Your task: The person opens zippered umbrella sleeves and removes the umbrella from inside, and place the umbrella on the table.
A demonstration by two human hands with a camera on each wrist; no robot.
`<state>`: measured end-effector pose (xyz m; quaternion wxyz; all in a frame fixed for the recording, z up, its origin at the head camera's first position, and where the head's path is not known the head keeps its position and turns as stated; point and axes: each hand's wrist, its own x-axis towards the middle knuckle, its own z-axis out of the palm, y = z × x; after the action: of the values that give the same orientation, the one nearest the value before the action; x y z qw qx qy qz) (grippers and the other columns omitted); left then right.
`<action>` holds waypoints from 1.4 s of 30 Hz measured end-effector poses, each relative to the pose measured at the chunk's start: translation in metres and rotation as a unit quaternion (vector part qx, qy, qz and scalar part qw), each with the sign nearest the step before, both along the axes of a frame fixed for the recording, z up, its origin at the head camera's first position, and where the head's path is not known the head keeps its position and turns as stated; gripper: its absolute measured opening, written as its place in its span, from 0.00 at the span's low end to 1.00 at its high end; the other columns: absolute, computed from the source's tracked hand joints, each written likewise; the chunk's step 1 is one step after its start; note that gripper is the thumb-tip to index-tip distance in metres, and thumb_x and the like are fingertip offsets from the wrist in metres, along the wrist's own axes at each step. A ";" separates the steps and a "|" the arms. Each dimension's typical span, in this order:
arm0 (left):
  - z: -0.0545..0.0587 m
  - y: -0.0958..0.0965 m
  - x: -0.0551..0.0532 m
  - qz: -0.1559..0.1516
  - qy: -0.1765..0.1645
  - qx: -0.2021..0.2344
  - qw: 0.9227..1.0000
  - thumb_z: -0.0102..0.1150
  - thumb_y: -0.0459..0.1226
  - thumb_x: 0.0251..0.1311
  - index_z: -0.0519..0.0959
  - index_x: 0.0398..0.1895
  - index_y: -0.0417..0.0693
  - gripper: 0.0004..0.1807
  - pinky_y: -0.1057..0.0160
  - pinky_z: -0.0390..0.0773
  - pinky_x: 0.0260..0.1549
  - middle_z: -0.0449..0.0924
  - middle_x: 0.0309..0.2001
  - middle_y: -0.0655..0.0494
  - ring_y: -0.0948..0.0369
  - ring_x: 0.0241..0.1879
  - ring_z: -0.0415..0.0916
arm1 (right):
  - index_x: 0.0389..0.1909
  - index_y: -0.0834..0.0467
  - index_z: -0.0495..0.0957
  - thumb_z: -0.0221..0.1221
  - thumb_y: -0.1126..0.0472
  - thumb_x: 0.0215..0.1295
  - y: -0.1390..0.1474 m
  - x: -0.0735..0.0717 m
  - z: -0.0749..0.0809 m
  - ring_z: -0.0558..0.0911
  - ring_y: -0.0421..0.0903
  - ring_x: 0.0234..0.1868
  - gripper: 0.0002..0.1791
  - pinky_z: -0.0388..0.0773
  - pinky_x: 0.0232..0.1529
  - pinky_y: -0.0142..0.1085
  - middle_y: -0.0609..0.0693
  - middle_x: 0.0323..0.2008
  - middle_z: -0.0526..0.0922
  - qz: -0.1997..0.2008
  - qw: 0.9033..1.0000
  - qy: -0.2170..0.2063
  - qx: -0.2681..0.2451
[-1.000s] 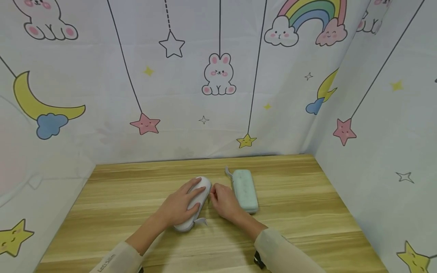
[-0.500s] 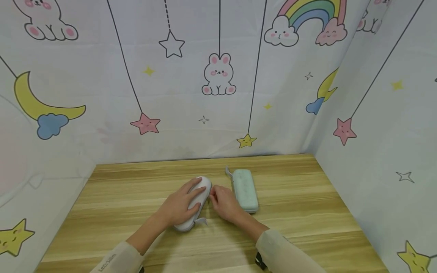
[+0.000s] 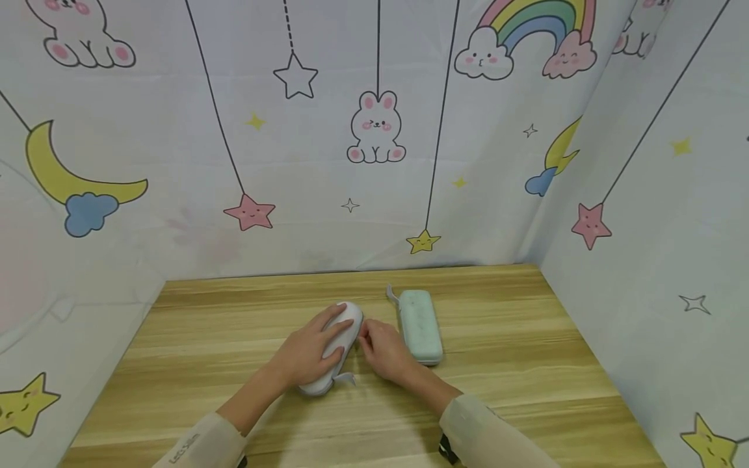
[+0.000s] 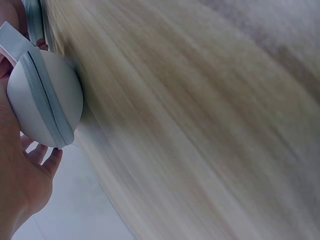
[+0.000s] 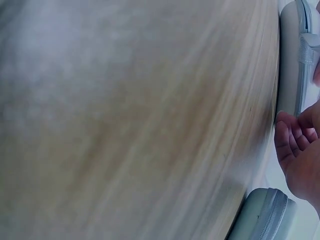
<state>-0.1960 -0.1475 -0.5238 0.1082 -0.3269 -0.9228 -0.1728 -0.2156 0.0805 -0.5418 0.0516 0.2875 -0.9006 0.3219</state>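
A white oblong hard zip case (image 3: 346,338) lies slantwise on the wooden table, its grey loop strap (image 3: 345,378) at the near end. Across its top my left hand (image 3: 307,354) holds it, fingers spread and bent over the shell. The left wrist view shows the closed end of the case (image 4: 47,100) with its zipper seam. My right hand (image 3: 383,348) is at the case's right side, fingers curled in. In the right wrist view, thumb and fingertips (image 5: 283,118) pinch at the zipper seam of the white case (image 5: 290,55); they hide the zipper pull.
To the right of my right hand lies a mint green zip case (image 3: 421,328) with a grey strap at its far end. The wooden table (image 3: 497,390) meets a white cartoon-printed cloth (image 3: 316,247) at the back and sides.
My right hand has slid slightly toward me along the case's right side. The left hand and both cases stay in place.
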 end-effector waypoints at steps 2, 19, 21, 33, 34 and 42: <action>0.000 0.000 0.000 0.000 0.002 0.000 1.000 0.62 0.46 0.72 0.77 0.74 0.50 0.29 0.44 0.82 0.56 0.62 0.80 0.44 0.46 0.76 0.65 | 0.38 0.57 0.78 0.62 0.68 0.73 0.000 0.000 0.000 0.74 0.35 0.28 0.04 0.74 0.30 0.29 0.43 0.29 0.77 0.004 1.000 0.004 -0.001; -0.001 -0.002 -0.001 0.006 -0.016 -0.006 1.000 0.60 0.46 0.73 0.75 0.75 0.52 0.29 0.44 0.82 0.55 0.60 0.81 0.46 0.47 0.77 0.63 | 0.38 0.57 0.79 0.63 0.67 0.73 -0.002 0.005 0.001 0.75 0.34 0.30 0.03 0.75 0.32 0.28 0.42 0.31 0.79 0.017 1.000 0.011 -0.004; -0.001 -0.002 -0.001 0.007 -0.015 -0.008 1.000 0.60 0.47 0.74 0.75 0.76 0.52 0.29 0.44 0.83 0.54 0.60 0.81 0.46 0.48 0.77 0.64 | 0.38 0.57 0.79 0.62 0.67 0.73 -0.002 0.006 0.000 0.75 0.34 0.30 0.03 0.76 0.32 0.28 0.43 0.31 0.79 0.020 1.000 0.013 -0.004; -0.003 -0.003 -0.002 0.006 -0.014 -0.009 1.000 0.59 0.47 0.74 0.75 0.76 0.52 0.29 0.44 0.82 0.55 0.60 0.81 0.46 0.48 0.77 0.63 | 0.38 0.56 0.79 0.62 0.68 0.72 -0.003 0.009 0.000 0.74 0.33 0.30 0.04 0.74 0.32 0.26 0.42 0.30 0.78 0.032 0.999 0.005 0.004; -0.004 -0.003 -0.002 0.006 -0.014 -0.009 1.000 0.60 0.47 0.74 0.75 0.76 0.52 0.29 0.44 0.82 0.55 0.60 0.81 0.46 0.48 0.77 0.63 | 0.38 0.56 0.79 0.63 0.68 0.72 -0.003 0.010 0.000 0.74 0.34 0.30 0.04 0.74 0.32 0.26 0.42 0.30 0.78 0.032 0.999 0.006 0.003; -0.004 -0.002 -0.003 0.007 -0.013 -0.005 1.000 0.60 0.47 0.73 0.75 0.76 0.52 0.29 0.44 0.82 0.57 0.60 0.81 0.46 0.48 0.77 0.63 | 0.39 0.58 0.79 0.62 0.67 0.73 -0.003 0.013 0.002 0.74 0.34 0.30 0.02 0.74 0.32 0.27 0.42 0.31 0.78 0.041 0.999 0.002 0.004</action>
<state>-0.1987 -0.1497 -0.5273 0.0957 -0.3190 -0.9271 -0.1716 -0.2028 0.0776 -0.5400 0.0393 0.3251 -0.8892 0.3195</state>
